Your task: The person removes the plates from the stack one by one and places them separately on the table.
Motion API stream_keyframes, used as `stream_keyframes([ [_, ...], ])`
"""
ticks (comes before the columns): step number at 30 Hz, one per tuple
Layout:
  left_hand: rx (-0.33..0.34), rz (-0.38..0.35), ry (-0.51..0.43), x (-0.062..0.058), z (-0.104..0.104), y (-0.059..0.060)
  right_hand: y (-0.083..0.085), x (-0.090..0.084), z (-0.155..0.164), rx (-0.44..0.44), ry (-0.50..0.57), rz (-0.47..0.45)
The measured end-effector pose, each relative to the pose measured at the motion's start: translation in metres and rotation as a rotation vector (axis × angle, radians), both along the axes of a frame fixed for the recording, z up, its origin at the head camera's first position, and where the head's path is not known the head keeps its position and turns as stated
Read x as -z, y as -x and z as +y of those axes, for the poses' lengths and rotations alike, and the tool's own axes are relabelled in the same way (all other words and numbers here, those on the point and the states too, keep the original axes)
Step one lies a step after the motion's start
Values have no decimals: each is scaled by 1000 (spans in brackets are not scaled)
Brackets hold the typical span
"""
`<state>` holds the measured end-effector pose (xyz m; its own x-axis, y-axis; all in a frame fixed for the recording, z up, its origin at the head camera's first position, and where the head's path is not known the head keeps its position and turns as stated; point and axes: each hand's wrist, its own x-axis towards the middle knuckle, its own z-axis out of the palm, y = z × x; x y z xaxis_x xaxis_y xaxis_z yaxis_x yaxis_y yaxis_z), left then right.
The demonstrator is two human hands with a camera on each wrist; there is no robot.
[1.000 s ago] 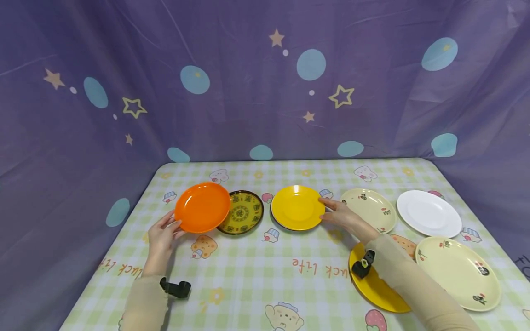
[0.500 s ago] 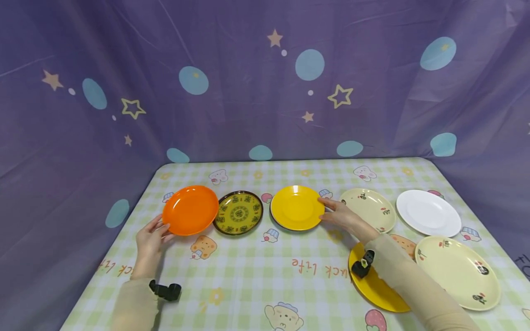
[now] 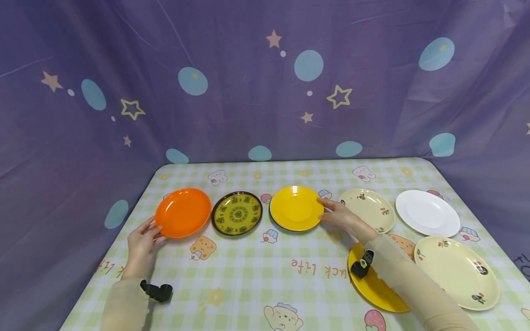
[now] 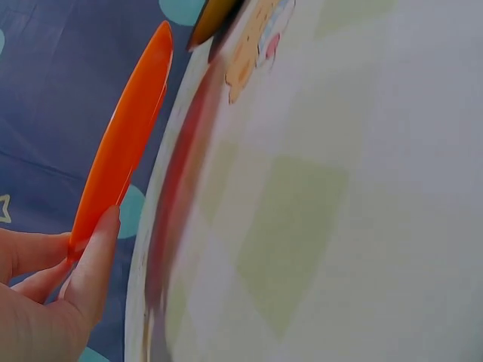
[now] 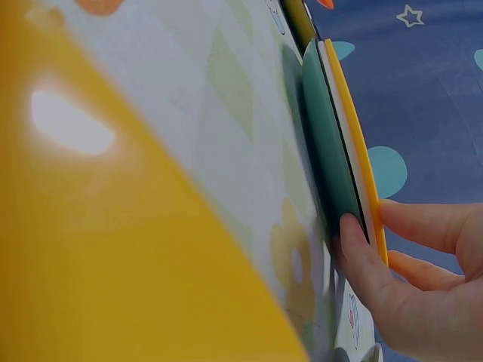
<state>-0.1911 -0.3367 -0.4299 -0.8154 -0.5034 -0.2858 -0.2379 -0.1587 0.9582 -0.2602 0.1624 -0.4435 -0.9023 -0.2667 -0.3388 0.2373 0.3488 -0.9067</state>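
At the table's left, my left hand (image 3: 141, 242) pinches the near-left rim of an orange plate (image 3: 183, 213). In the left wrist view, that orange plate (image 4: 124, 143) is raised above the cloth, its shadow beneath. My right hand (image 3: 342, 217) grips the right edge of a yellow plate (image 3: 296, 208). The right wrist view reveals a stack there: the yellow plate on top, a pale layer under it and a green plate (image 5: 324, 128) lowest, with my thumb against the green underside. Between the hands lies an olive plate (image 3: 237, 214) with a dark rim and pattern.
Right of the stack are a cream patterned plate (image 3: 367, 209), a white plate (image 3: 428, 213) and a larger cream plate (image 3: 457, 273). A big yellow plate (image 3: 374, 289) lies partly under my right forearm. A checked cloth (image 3: 232, 280) covers the table; a purple curtain (image 3: 232, 128) hangs behind.
My left hand has carried the orange plate leftward and slightly nearer, off the olive plate, whose left side it had overlapped. The right hand and its stack stay where they were.
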Motion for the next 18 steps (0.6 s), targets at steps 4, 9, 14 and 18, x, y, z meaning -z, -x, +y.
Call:
stream_keyframes([
  [4,-3,-10,-9,4,-6,2,-1,-1,0,2,-6,2],
  [9,19,-29,23,9,-10,5,0,0,1,-4,-4,1],
  [14,37,-57,40,12,-13,7,1,1,2,-12,14,-1],
  [18,38,-64,66,13,-14,6,2,3,1,-7,12,7],
])
